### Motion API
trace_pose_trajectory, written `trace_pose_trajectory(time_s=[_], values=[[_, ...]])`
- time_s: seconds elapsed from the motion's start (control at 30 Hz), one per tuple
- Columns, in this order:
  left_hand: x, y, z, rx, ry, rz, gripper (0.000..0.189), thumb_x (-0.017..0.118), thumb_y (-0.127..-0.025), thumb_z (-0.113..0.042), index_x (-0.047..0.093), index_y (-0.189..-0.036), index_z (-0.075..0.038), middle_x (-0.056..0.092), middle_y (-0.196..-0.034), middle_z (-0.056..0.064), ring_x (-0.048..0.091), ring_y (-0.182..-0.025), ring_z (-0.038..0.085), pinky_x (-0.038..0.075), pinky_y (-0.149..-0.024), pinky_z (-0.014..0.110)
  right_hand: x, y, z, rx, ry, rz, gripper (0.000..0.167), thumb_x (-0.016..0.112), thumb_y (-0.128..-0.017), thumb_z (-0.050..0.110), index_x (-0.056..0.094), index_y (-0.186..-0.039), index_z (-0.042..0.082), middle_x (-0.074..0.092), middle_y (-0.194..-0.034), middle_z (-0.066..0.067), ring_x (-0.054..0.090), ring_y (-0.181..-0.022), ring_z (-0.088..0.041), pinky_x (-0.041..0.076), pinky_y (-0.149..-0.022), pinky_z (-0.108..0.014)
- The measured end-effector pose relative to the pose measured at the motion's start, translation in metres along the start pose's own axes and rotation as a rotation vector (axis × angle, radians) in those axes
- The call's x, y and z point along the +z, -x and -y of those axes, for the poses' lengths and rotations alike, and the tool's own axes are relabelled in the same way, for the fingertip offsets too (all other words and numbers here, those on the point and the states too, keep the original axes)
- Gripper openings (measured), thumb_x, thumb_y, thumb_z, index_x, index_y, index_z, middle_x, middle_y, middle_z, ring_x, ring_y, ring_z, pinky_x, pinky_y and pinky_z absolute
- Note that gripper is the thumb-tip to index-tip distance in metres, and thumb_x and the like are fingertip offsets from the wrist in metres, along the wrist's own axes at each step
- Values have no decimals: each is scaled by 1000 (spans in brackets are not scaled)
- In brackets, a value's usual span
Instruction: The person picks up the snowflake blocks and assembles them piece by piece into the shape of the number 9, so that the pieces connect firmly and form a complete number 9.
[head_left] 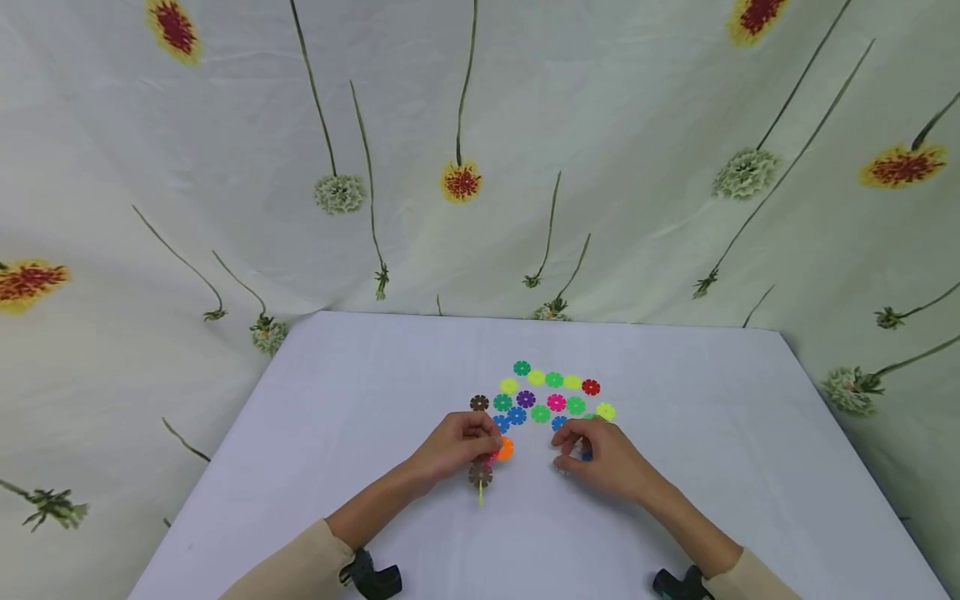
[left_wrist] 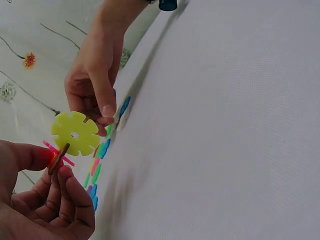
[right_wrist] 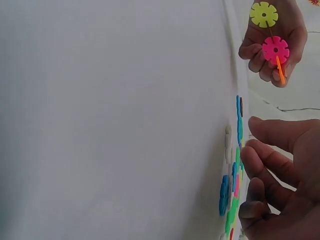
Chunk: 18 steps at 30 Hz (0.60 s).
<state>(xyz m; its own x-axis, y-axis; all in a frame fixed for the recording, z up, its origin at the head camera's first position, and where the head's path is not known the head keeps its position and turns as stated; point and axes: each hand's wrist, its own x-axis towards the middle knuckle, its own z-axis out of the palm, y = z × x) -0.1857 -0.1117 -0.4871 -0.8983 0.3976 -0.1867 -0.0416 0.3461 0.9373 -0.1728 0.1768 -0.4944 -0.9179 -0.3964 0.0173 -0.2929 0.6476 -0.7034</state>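
Note:
My left hand (head_left: 461, 446) pinches a small chain of notched plastic snowflake discs slotted together. In the chain are a yellow disc (left_wrist: 75, 133), a brown disc (head_left: 481, 475), a pink disc (right_wrist: 275, 50) and an orange disc (head_left: 506, 449). Thumb and fingertips grip it around the brown and pink pieces, raised off the table. My right hand (head_left: 607, 454) hovers low over the table, fingers loosely bent and thumb apart from them, with nothing between. Close by it lie a dark blue disc (right_wrist: 223, 195) and a white disc (right_wrist: 228, 144), partly hidden by the hand in the head view.
Several loose discs lie flat beyond the hands on the white table (head_left: 360, 367), among them a purple disc (head_left: 526, 399), a red disc (head_left: 591, 387) and a brown one at the left. A flower-patterned cloth (head_left: 630, 108) hangs behind the table's far edge.

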Motion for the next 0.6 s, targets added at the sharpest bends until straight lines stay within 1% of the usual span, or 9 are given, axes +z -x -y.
trace_pose_trajectory(time_s=[0.1, 0.2, 0.33, 0.6], values=[[0, 1, -1, -1, 5, -2, 21, 73, -100, -21, 71, -108, -2, 73, -89, 3, 62, -79, 13, 52, -72, 23, -2, 2, 0, 27, 87, -6, 21, 89, -88, 27, 76, -102, 22, 67, -92, 10, 57, -92, -12, 50, -82, -27], [0, 1, -1, -6, 10, -1, 21, 73, -101, -22, 71, -108, -2, 73, -89, 3, 62, -79, 13, 52, -73, 23, -3, 3, -1, 68, 134, 4, 23, 92, -85, 29, 74, -98, 24, 64, -92, 10, 54, -96, -12, 50, -83, -27], [0, 2, -1, -4, 17, 2, 21, 72, -101, -21, 71, -108, -1, 71, -89, 2, 62, -79, 13, 53, -73, 22, -3, 3, -2, 82, 147, 17, 24, 92, -84, 28, 72, -96, 23, 63, -92, 9, 54, -98, -12, 51, -83, -28], [2, 1, 0, -3, 25, 9, 20, 71, -101, -18, 70, -107, 0, 70, -87, 2, 62, -78, 12, 54, -73, 21, 0, 2, -4, 88, 141, 17, 25, 92, -85, 25, 70, -97, 24, 62, -93, 10, 53, -99, -11, 51, -82, -24]])
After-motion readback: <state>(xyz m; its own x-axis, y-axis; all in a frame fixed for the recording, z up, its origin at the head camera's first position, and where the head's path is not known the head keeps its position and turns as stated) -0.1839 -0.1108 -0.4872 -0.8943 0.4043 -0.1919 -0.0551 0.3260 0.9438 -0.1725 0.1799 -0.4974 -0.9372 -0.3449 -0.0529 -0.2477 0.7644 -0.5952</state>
